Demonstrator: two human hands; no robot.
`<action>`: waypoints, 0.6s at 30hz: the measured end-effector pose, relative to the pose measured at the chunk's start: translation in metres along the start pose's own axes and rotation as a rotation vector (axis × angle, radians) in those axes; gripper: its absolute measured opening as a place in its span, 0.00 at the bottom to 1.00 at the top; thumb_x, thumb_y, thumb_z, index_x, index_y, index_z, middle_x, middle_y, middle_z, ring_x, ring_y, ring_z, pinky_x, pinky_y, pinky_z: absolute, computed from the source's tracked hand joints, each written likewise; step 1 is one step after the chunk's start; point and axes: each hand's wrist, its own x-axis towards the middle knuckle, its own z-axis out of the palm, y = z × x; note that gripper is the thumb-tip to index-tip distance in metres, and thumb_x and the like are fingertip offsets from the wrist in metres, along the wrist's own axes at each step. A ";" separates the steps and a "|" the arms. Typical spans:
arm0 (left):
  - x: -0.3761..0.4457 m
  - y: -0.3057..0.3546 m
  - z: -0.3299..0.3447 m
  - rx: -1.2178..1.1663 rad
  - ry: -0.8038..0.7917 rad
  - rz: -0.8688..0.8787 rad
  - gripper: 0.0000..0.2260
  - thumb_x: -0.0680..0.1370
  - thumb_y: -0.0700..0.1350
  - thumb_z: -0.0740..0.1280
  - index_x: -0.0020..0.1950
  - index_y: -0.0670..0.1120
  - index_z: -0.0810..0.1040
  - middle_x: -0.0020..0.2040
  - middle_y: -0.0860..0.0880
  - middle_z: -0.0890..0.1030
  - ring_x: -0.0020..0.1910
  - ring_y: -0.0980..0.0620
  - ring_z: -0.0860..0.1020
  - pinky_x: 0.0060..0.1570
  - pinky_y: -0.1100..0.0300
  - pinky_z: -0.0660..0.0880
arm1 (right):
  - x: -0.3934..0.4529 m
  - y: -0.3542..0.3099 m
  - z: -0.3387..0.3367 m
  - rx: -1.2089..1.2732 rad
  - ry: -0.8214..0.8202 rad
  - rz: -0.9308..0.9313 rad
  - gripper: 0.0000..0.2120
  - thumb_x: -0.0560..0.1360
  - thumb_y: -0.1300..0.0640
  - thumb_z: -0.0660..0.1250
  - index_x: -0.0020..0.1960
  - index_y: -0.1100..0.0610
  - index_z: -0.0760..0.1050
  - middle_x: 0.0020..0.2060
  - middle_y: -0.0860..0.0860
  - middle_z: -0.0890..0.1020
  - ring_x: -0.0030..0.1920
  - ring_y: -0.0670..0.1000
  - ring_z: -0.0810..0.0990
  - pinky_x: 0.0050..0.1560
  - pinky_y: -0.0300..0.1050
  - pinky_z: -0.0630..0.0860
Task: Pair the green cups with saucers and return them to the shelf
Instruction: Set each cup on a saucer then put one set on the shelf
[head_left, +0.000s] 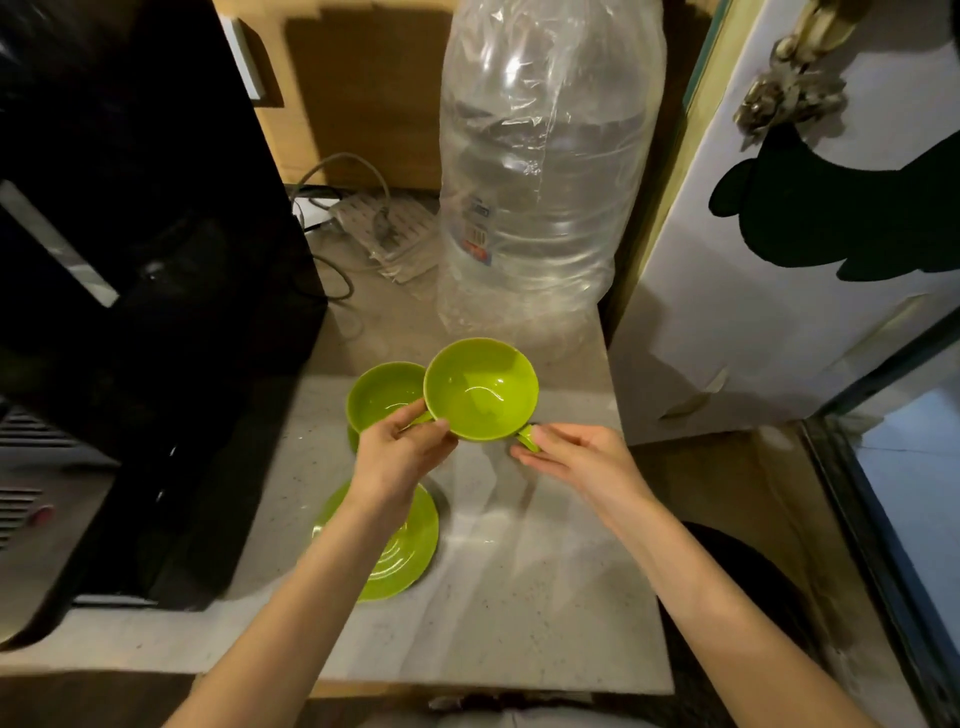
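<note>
Now, taking the large plastic bottle (545, 171) as reference: in front of it, to its left, my left hand (400, 457) pinches one green cup (382, 395) by its handle; the right hand (571, 460) holds the second cup (480, 389) likewise. Rims overlap, so a knock could chip them. Glossy, round, smooth bowls. The ridged saucer (402, 556) lies nearer me on the speckled surface (519, 597).

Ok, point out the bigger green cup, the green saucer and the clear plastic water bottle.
Bigger green cup (480, 397): head view, inside of bowl.
Green saucer (410, 545): head view, ridged upper surface.
Clear plastic water bottle (545, 171): head view, side wall.
</note>
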 end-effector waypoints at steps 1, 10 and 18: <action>-0.006 0.003 -0.008 -0.020 0.012 0.009 0.18 0.72 0.32 0.64 0.62 0.36 0.71 0.35 0.47 0.85 0.35 0.52 0.83 0.39 0.62 0.81 | -0.001 0.001 0.007 -0.010 -0.020 -0.006 0.11 0.73 0.67 0.64 0.53 0.70 0.76 0.45 0.63 0.81 0.37 0.48 0.84 0.46 0.37 0.81; -0.058 0.001 -0.079 -0.019 0.137 0.003 0.15 0.73 0.31 0.62 0.59 0.40 0.74 0.37 0.48 0.85 0.34 0.55 0.83 0.39 0.65 0.80 | -0.015 0.039 0.059 -0.146 -0.253 0.075 0.08 0.74 0.66 0.64 0.51 0.68 0.78 0.43 0.60 0.81 0.35 0.45 0.84 0.44 0.36 0.81; -0.080 -0.026 -0.108 -0.006 0.228 -0.081 0.17 0.73 0.33 0.63 0.62 0.38 0.72 0.36 0.49 0.85 0.37 0.54 0.83 0.38 0.65 0.80 | -0.025 0.068 0.069 -0.243 -0.318 0.194 0.14 0.74 0.66 0.64 0.57 0.71 0.74 0.44 0.60 0.81 0.35 0.45 0.84 0.44 0.37 0.81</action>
